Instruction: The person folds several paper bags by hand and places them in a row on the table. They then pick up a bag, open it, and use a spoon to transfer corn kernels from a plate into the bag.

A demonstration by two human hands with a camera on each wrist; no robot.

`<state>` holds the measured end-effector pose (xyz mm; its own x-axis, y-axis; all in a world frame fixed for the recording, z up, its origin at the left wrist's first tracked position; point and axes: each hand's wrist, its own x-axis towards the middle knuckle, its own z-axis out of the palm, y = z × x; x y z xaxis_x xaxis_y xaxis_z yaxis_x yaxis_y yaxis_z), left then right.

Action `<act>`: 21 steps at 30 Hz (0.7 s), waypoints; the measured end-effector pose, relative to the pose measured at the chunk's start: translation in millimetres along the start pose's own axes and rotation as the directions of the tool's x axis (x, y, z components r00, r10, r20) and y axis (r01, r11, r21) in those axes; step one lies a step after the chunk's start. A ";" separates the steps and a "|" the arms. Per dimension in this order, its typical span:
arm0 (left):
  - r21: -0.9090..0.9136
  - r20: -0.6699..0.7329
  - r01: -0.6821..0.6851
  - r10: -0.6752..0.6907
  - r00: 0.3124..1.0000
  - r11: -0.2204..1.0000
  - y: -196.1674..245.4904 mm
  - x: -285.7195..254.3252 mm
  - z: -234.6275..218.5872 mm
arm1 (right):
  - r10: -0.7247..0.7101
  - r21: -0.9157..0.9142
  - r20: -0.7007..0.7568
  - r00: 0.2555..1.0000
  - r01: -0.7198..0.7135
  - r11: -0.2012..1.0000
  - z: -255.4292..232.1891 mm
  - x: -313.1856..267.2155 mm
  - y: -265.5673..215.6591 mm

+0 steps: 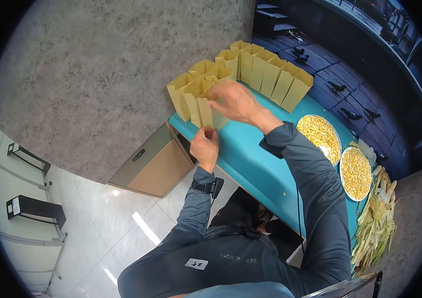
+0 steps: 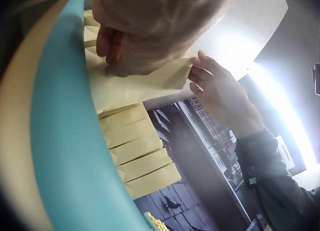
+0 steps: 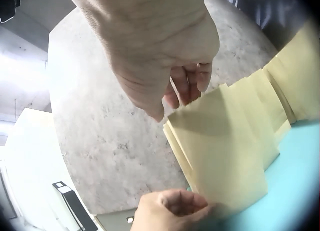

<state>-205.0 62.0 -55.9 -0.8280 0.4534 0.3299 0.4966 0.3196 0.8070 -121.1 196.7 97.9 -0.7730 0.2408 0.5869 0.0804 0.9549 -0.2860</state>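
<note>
A tan paper bag [image 3: 225, 146] stands upright at the table's near left corner, in front of other open bags. Its lower edge is pinched between the thumb and fingers of my left hand [image 1: 205, 147], low at the table edge. Above, my right hand [image 1: 238, 102] is at the bag's top, fingers loosely bent and thumb apart from them. In the right wrist view its fingertips are right at the rim, partly behind the paper. The left wrist view shows the right hand [image 2: 225, 96] beside the bag's top corner, while the left hand [image 2: 150, 31] covers part of the bag.
Several open paper bags [image 1: 275, 74] stand in a row along the back of the teal table [image 1: 255, 159]. Two plates of corn kernels [image 1: 356, 174] sit at the right, near a heap of corn husks [image 1: 375, 233]. A grey speckled wall [image 1: 136, 74] rises behind the left corner.
</note>
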 end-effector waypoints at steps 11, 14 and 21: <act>-0.242 0.130 -0.135 0.170 0.977 0.961 13.7 -71.7 -31.9 | 0.269 -0.171 0.041 0.962 -0.258 0.951 -8.6 92.6 157.4; -0.296 0.213 -0.085 0.153 0.965 0.951 16.6 -84.0 -40.2 | 0.384 -0.207 0.217 0.897 -0.342 0.916 -1.1 89.8 161.2; -0.321 0.214 -0.094 0.169 0.962 0.942 25.2 -80.8 -44.7 | 0.364 -0.292 0.202 0.909 -0.299 0.909 -19.5 68.0 152.6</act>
<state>-137.3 -3.8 -40.4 -0.6572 0.6680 0.3490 0.4622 -0.0085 0.8867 -149.1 362.2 109.0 -0.8009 0.5311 0.2765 0.4874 0.8465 -0.2142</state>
